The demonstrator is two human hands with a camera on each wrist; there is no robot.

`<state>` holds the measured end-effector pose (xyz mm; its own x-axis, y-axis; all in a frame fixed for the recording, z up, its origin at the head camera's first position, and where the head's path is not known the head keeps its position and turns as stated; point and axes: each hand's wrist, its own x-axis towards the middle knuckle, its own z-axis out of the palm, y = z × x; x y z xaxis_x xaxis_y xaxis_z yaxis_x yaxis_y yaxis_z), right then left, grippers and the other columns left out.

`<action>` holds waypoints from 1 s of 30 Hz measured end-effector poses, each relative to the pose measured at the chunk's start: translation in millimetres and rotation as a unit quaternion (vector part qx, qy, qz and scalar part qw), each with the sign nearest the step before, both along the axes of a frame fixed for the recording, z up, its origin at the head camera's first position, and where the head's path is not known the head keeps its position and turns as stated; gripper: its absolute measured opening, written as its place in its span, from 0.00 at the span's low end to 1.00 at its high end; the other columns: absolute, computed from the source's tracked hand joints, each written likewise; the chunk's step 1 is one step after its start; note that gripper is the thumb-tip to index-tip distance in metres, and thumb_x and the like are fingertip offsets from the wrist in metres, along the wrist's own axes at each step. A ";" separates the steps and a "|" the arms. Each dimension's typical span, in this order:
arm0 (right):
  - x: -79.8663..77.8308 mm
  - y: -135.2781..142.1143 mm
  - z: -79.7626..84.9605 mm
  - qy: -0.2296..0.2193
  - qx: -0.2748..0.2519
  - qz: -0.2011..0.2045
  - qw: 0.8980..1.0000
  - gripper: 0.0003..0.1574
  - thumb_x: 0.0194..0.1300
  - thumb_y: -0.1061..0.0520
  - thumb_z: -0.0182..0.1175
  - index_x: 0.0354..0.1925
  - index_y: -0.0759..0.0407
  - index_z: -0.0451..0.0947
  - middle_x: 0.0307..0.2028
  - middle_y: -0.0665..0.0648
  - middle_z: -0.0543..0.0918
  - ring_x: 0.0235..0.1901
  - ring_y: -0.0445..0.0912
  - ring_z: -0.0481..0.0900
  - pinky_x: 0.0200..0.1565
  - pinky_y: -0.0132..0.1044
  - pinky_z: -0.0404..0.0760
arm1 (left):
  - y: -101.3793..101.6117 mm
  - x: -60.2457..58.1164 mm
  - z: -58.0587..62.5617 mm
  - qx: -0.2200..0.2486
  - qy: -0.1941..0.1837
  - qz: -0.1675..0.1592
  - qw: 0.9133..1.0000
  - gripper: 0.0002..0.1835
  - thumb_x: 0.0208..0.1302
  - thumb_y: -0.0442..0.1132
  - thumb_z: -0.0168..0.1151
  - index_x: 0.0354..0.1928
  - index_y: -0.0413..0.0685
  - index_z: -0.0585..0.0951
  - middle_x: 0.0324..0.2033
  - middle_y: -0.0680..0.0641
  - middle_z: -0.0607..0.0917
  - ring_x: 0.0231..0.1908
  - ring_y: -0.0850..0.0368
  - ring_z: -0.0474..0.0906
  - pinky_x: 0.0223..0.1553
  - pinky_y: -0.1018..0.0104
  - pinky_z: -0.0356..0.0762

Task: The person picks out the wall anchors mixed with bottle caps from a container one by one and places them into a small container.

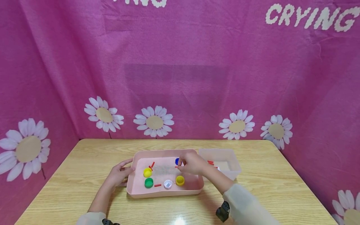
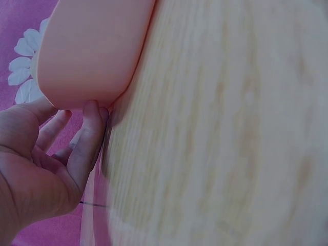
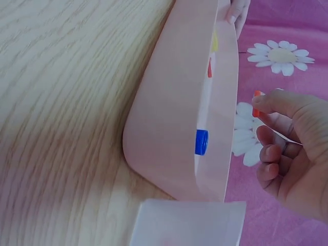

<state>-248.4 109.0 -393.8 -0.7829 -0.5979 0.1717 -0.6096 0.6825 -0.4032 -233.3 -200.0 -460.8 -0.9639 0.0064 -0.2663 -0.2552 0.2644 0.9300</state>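
Observation:
A pink tray (image 1: 166,194) sits on the table, with my left hand (image 1: 118,175) holding its left end, thumb at the rim and fingers against the outer wall (image 2: 92,61). Over the tray's right part, my right hand (image 1: 192,163) pinches a short red stick (image 3: 257,104) between thumb and forefinger. Beside that hand is a blue bottle cap (image 1: 177,161). Also in the tray are a green cap (image 1: 148,182), a white cap (image 1: 167,184), a yellow cap (image 1: 147,172) at left and another yellow cap (image 1: 180,180) nearer the right. More red sticks (image 1: 157,185) lie among them.
A translucent plastic box (image 1: 234,168) stands against the tray's right end, with several red sticks (image 1: 210,162) inside. Wooden tabletop (image 1: 270,187) surrounds both containers. A purple curtain (image 1: 180,93) printed with daisies hangs behind and at the sides.

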 end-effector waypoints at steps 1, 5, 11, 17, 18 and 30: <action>0.0 1.8 1.1 -0.008 -0.004 0.000 1.000 0.07 0.54 0.59 0.65 0.21 0.54 0.79 0.18 0.45 0.73 0.22 0.36 0.65 0.26 0.25 0.66 | -0.1 -0.1 0.0 0.001 0.000 0.001 1.000 0.29 0.67 0.41 0.55 0.68 0.47 0.62 0.56 0.29 0.72 0.35 0.57 0.79 0.32 0.58 0.83; 0.3 8.9 5.1 -0.049 -0.012 -0.018 0.999 0.06 0.55 0.60 0.65 0.24 0.56 0.79 0.20 0.47 0.72 0.22 0.38 0.66 0.25 0.26 0.67 | 0.0 -0.1 0.2 0.003 0.002 0.001 1.000 0.29 0.66 0.41 0.55 0.68 0.46 0.62 0.55 0.29 0.72 0.35 0.57 0.79 0.31 0.58 0.83; -0.1 20.4 8.1 -0.062 -0.008 -0.052 0.997 0.05 0.55 0.59 0.64 0.25 0.54 0.77 0.20 0.46 0.71 0.23 0.39 0.67 0.25 0.27 0.66 | 0.2 0.6 0.8 0.002 0.001 0.002 1.000 0.29 0.66 0.41 0.55 0.68 0.46 0.62 0.56 0.29 0.72 0.35 0.57 0.78 0.31 0.58 0.83; 0.2 32.3 10.2 -0.062 -0.013 -0.073 0.995 0.06 0.55 0.58 0.64 0.24 0.54 0.77 0.19 0.46 0.71 0.22 0.39 0.66 0.25 0.28 0.66 | -0.5 0.4 1.1 -0.002 -0.005 0.002 1.000 0.29 0.67 0.42 0.54 0.68 0.47 0.61 0.59 0.28 0.70 0.37 0.57 0.78 0.32 0.60 0.83; 0.0 34.3 9.8 -0.061 -0.014 -0.073 0.995 0.06 0.55 0.58 0.63 0.24 0.54 0.77 0.19 0.47 0.71 0.22 0.39 0.67 0.25 0.28 0.66 | -0.6 0.3 1.1 -0.003 -0.005 0.003 1.000 0.29 0.67 0.42 0.54 0.68 0.47 0.61 0.58 0.28 0.70 0.37 0.57 0.78 0.32 0.60 0.83; 0.6 56.9 6.4 -0.063 -0.032 -0.094 0.993 0.04 0.55 0.59 0.64 0.26 0.55 0.77 0.20 0.48 0.72 0.23 0.39 0.67 0.24 0.29 0.68 | 0.2 0.2 0.6 -0.007 -0.007 0.003 1.000 0.29 0.67 0.42 0.54 0.69 0.48 0.62 0.59 0.29 0.70 0.38 0.57 0.78 0.32 0.60 0.83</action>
